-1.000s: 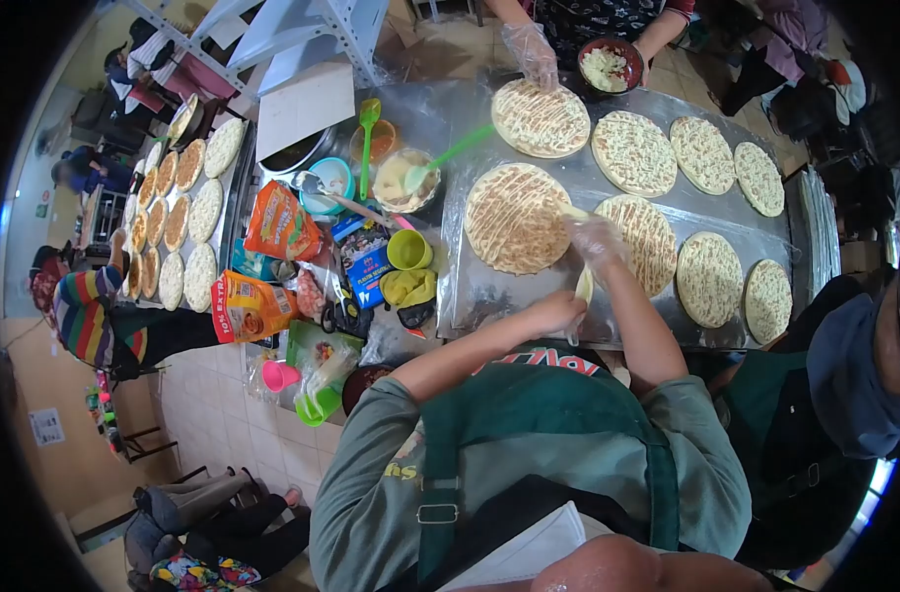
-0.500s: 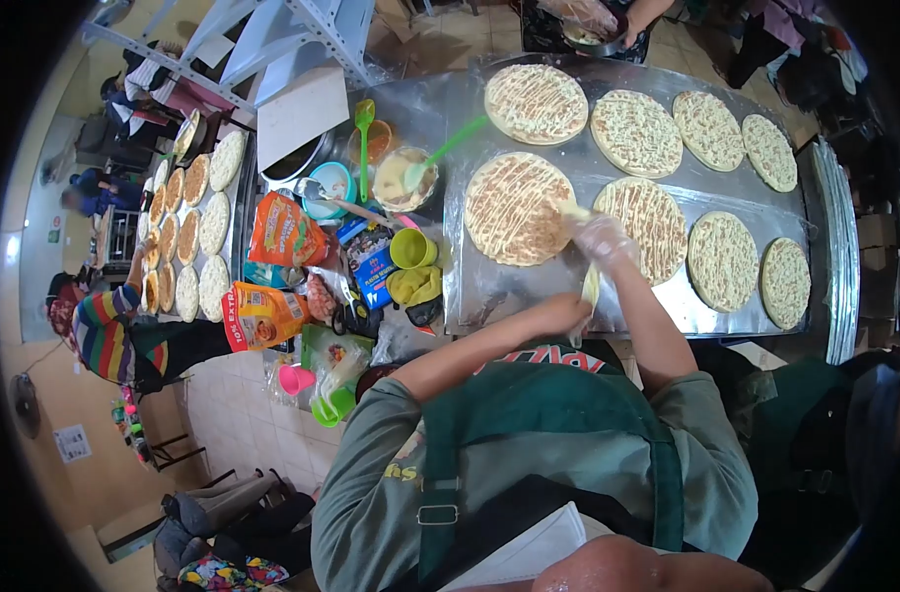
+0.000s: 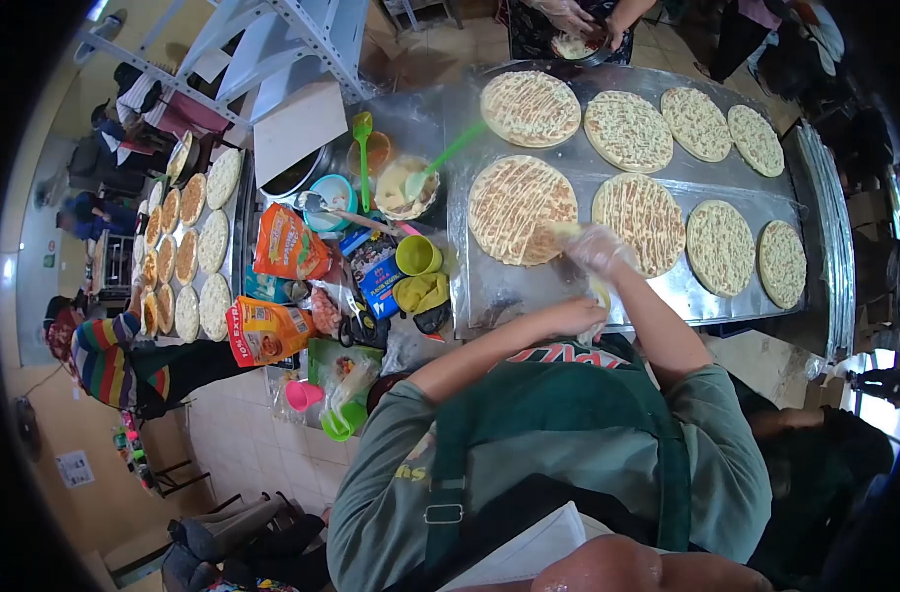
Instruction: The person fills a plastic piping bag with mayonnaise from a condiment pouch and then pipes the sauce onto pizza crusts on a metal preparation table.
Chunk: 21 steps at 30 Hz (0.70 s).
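My right hand [image 3: 603, 252], in a clear plastic glove, is closed round a piping bag of pale sauce, its tip over the right edge of a round pizza [image 3: 522, 210] striped with sauce. My left hand [image 3: 579, 317] is bare and closed on the bag's tail, lower and nearer my body. Just right of my gloved hand lies another striped pizza [image 3: 638, 225]. Further right are two pizzas with pale topping, and a row of several more runs along the far side of the metal table [image 3: 509, 296].
Left of the pizzas stand a bowl of sauce [image 3: 406, 187], a green spatula [image 3: 363, 163], a green cup [image 3: 417, 255] and orange pouches [image 3: 290, 242]. A co-worker across the table holds a bowl [image 3: 580, 44]. A second pizza table is at far left.
Both hands stay at the same pizza, shifting slightly with the bag. The co-worker across has drawn the gloved hand back from the far pizza to the bowl. The camera view has shifted a little.
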### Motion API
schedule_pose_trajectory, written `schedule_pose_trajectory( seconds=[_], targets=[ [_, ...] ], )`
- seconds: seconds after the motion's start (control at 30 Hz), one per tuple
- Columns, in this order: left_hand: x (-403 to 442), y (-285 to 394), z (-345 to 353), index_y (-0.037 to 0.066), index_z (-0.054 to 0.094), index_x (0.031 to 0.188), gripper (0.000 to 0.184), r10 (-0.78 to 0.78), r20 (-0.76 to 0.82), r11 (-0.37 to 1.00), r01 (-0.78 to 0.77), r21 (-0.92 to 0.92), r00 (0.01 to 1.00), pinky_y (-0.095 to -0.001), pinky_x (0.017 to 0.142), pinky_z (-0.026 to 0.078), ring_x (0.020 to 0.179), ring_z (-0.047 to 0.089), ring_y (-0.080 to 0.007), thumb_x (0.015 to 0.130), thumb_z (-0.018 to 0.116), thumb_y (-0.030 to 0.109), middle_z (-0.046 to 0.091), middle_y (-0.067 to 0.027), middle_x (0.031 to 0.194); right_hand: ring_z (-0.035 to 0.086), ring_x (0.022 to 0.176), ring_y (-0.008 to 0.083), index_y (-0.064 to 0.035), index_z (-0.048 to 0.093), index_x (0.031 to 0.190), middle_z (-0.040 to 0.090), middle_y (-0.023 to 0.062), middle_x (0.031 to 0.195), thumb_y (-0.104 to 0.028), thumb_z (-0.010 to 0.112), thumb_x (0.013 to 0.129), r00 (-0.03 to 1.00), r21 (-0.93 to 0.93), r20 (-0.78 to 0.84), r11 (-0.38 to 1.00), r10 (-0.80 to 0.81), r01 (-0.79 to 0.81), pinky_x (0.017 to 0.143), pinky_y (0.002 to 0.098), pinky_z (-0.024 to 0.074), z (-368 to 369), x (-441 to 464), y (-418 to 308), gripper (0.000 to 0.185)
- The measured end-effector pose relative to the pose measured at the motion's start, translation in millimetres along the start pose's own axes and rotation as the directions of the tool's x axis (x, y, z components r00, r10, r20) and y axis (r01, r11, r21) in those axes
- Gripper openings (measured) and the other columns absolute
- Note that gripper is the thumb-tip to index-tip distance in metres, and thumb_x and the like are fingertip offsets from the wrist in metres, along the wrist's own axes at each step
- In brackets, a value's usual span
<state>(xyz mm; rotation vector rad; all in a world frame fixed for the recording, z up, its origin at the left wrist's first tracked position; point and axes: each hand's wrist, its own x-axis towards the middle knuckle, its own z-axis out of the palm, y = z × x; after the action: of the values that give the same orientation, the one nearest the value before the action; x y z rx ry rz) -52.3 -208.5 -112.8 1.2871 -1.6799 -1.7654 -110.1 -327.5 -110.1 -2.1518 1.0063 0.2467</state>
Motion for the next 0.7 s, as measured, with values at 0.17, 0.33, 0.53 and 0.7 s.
schedule_pose_trajectory(
  seconds=[0.17,0.33,0.53,0.7],
  targets=[
    [-2.2,16.2,-6.7,-0.005,0.054,0.074,0.031,-0.226,-0.343,0.946,0.12,-0.303,0.912,-0.0326,0.055,0.042,0.054,0.053,-0.0222,0.074,0.037,0.021,0.057,-0.0137,0.066,0.056,0.072,0.0271,-0.0018,0.055,0.091,0.058,0.0163,0.077,-0.041,0.042,0.076,0.987,-0.041,-0.161,0.999,0.007,-0.014,0.063,0.0333,0.0417,-24.4,12.3,9.9,0.044],
    [0.9,10.7,-9.5,-0.003,0.054,0.08,0.033,-0.125,0.03,0.991,0.127,-0.051,0.992,-0.0349,0.065,0.04,0.07,0.053,-0.0264,0.074,0.036,0.023,0.056,-0.018,0.079,0.055,0.073,0.0279,-0.0018,0.054,0.086,0.057,0.0165,0.076,-0.039,0.039,0.077,0.996,-0.007,-0.01,0.996,0.085,-0.086,0.065,0.0342,0.0415,-18.4,-24.9,-30.2,0.042],
    [9.9,2.6,-6.0,-0.001,0.054,0.081,0.035,0.058,0.182,0.983,-0.088,0.163,0.982,-0.0352,0.072,0.038,0.08,0.051,-0.0274,0.074,0.036,0.027,0.054,-0.0195,0.088,0.055,0.071,0.0278,-0.0018,0.056,0.082,0.057,0.0172,0.072,-0.045,0.037,0.077,0.998,0.043,-0.019,0.997,0.065,-0.064,0.064,0.0353,0.0414,-8.4,-26.1,-15.8,0.047],
    [2.3,32.0,-6.9,-0.001,0.055,0.071,0.031,-0.276,-0.192,0.945,0.23,-0.232,0.942,-0.0311,0.059,0.04,0.061,0.052,-0.0212,0.075,0.035,0.022,0.055,-0.012,0.069,0.056,0.071,0.0272,-0.0062,0.057,0.078,0.057,0.0165,0.071,-0.044,0.034,0.078,0.987,0.151,-0.154,0.988,0.049,-0.026,0.064,0.0359,0.0414,-8.9,9.8,33.3,0.045]
  ],
)
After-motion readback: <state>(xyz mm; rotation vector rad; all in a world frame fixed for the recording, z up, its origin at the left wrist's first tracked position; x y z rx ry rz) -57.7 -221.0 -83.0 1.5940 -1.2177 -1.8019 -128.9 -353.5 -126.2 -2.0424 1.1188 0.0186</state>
